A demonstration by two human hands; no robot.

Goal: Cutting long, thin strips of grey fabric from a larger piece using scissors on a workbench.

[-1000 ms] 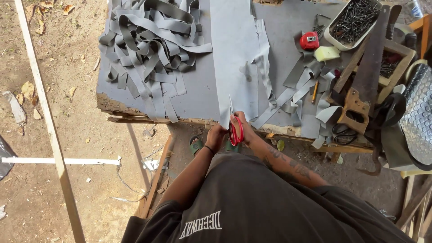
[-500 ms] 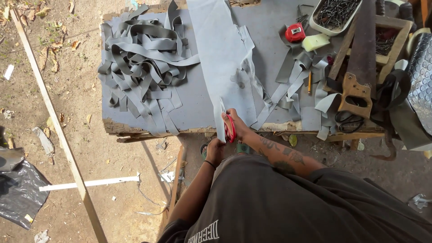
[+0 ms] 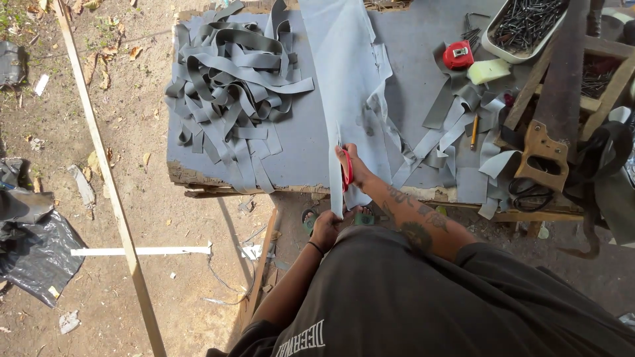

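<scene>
The right hand [image 3: 354, 168] works red scissors [image 3: 346, 173] through a grey sheet [image 3: 347, 79] on the counter [image 3: 297, 149]. The left hand [image 3: 327, 228] pinches the sheet's hanging end at 6 o'clock. Cut strips [image 3: 228, 86] lie at 10 o'clock.

Bare bench [image 3: 297, 142] lies between the strip pile [image 3: 231, 92] and grey sheet [image 3: 350, 86]; handsaw [image 3: 552, 125] crowds the right.
</scene>
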